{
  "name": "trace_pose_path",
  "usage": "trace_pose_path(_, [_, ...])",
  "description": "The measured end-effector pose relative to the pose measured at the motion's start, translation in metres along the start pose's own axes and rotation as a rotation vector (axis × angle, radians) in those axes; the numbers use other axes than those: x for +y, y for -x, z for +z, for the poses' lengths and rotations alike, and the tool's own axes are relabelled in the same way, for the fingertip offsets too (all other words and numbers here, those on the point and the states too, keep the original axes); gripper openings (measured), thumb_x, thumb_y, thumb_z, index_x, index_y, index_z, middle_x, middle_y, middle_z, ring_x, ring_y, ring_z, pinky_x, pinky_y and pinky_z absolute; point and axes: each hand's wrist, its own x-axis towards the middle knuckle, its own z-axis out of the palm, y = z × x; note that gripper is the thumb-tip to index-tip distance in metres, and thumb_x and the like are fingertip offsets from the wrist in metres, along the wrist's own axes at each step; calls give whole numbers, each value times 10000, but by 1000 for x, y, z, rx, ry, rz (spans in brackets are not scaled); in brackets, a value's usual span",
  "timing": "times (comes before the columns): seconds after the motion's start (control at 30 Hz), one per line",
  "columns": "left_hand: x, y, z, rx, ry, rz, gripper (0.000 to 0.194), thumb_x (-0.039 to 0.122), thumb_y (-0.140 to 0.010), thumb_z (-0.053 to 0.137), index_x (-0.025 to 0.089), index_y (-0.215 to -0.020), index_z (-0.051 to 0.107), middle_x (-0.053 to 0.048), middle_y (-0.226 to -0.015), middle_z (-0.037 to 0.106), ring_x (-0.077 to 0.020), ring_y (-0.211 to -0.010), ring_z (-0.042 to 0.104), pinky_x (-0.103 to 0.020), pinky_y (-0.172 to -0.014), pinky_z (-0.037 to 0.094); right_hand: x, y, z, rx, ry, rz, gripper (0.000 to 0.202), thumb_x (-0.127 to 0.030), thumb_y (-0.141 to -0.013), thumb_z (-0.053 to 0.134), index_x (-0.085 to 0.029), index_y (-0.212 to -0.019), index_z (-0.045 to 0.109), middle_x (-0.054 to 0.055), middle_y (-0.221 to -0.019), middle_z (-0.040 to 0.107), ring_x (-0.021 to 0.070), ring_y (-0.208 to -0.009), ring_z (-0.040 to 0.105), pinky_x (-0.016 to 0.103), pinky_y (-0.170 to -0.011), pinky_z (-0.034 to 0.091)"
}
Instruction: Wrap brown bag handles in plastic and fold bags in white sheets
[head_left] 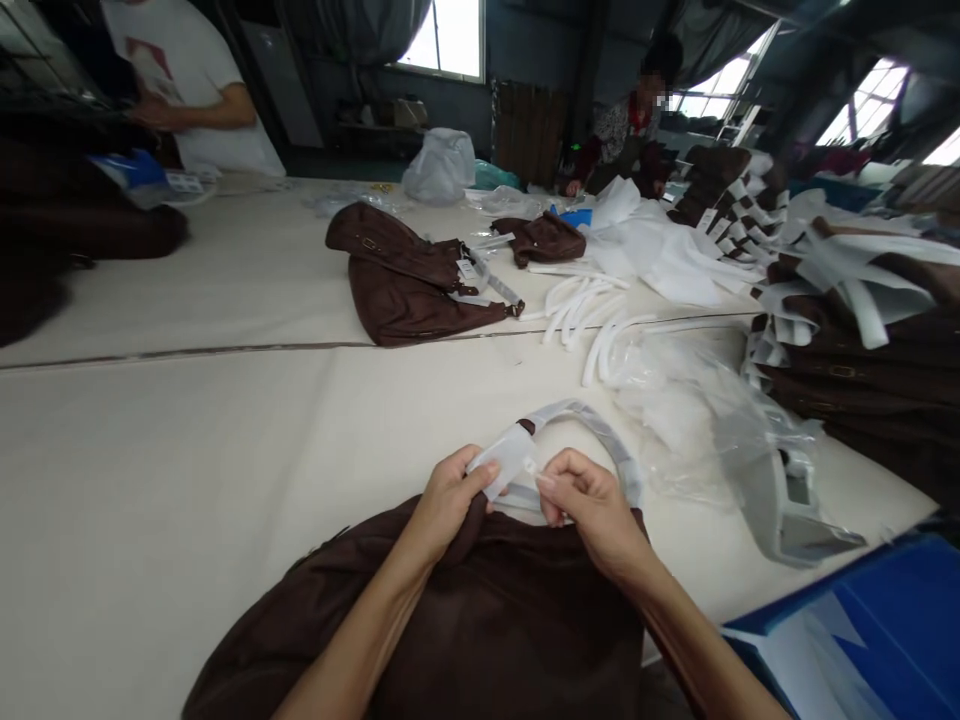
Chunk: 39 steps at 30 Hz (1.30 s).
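A dark brown bag (517,620) lies before me at the table's near side. Its looped handle (592,420) is covered in a pale, translucent wrap and rises beyond the bag's top edge. My left hand (454,495) is closed, thumb on top, on a white wrapping sheet (511,458) around part of the handle. Close by on the right, my right hand (589,495) is closed in a pinch at the sheet's end. A small whitish bit shows at its fingertips, too small to name.
Another brown bag (397,280) lies farther back, near white foam tubes (577,305). Clear plastic bags (675,420) and a grey tape dispenser (780,500) are on the right, beside stacked brown bags (862,370). A blue box (877,620) stands lower right. Two people work across the table.
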Motion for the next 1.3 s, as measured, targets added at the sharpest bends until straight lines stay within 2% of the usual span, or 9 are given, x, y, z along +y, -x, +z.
trace_pose_path(0.1, [-1, 1, 0, -9, 10, 29, 342, 503, -758, 670, 170, -763, 594, 13, -660, 570, -156, -629, 531, -237, -546, 456, 15, -16, 19, -7, -5, 52, 404, -534, -764, 733, -195, -709, 521, -51, -513, 543, 86, -479, 429, 225, -513, 346])
trace_pose_path(0.2, [-3, 1, -1, -20, 13, 36, 332, 489, -777, 659, 167, -760, 577, 13, -669, 546, -149, -623, 514, -234, -535, 456, 27, -21, 24, 24, 22, 102, 450, -569, -734, 744, -191, -676, 507, -54, -486, 531, 78, -453, 417, 217, -487, 324])
trace_pose_path(0.4, [-7, 2, -4, -51, 61, 0, 341, 505, -797, 642, 168, -805, 585, -10, -699, 592, -153, -618, 536, -236, -548, 453, 38, -27, 26, 28, 1, 126, 454, -587, -729, 743, -185, -680, 538, -59, -469, 519, 73, -429, 407, 209, -459, 301])
trace_pose_path(0.57, [-7, 4, -5, -44, 18, 36, 417, 571, -846, 584, 167, -744, 588, -2, -628, 590, -121, -539, 509, -220, -526, 413, 40, -29, 25, 7, -1, 116, 453, -584, -741, 735, -184, -665, 535, -56, -466, 523, 71, -424, 411, 208, -448, 289])
trace_pose_path(0.77, [-3, 6, -2, 10, 67, 2, 357, 508, -809, 657, 167, -743, 575, 15, -590, 569, -104, -499, 466, -208, -481, 385, 39, -25, 14, -146, -107, 149, 373, -515, -760, 745, -173, -773, 596, -12, -638, 635, 92, -550, 514, 227, -568, 399])
trace_pose_path(0.93, [-5, 8, -6, -7, 163, -21, 338, 463, -858, 635, 162, -728, 553, 20, -595, 538, -87, -514, 440, -186, -478, 369, 43, -35, 23, -169, -115, 111, 353, -498, -780, 727, -173, -795, 587, -2, -682, 643, 101, -592, 525, 241, -613, 403])
trace_pose_path(1.07, [-8, 6, -10, -34, 178, -44, 299, 463, -868, 634, 167, -903, 613, 36, -574, 506, -90, -501, 411, -182, -457, 363, 43, -44, 34, -217, -199, 51, 337, -498, -805, 699, -185, -831, 576, -28, -611, 606, 108, -543, 527, 242, -578, 387])
trace_pose_path(1.17, [-7, 4, -11, -39, 192, -88, 398, 490, -843, 658, 164, -1070, 632, 45, -555, 484, -87, -483, 390, -174, -433, 338, 42, -45, 37, -239, -216, 20, 295, -464, -842, 670, -183, -883, 594, -28, -624, 603, 117, -567, 556, 247, -598, 415])
trace_pose_path(1.3, [-2, 4, -9, -17, 178, -134, 511, 503, -802, 689, 149, -1166, 635, 40, -545, 491, -86, -469, 374, -173, -419, 333, 42, -47, 39, -209, -239, 17, 292, -444, -827, 694, -175, -884, 595, -36, -600, 595, 115, -564, 575, 235, -599, 446])
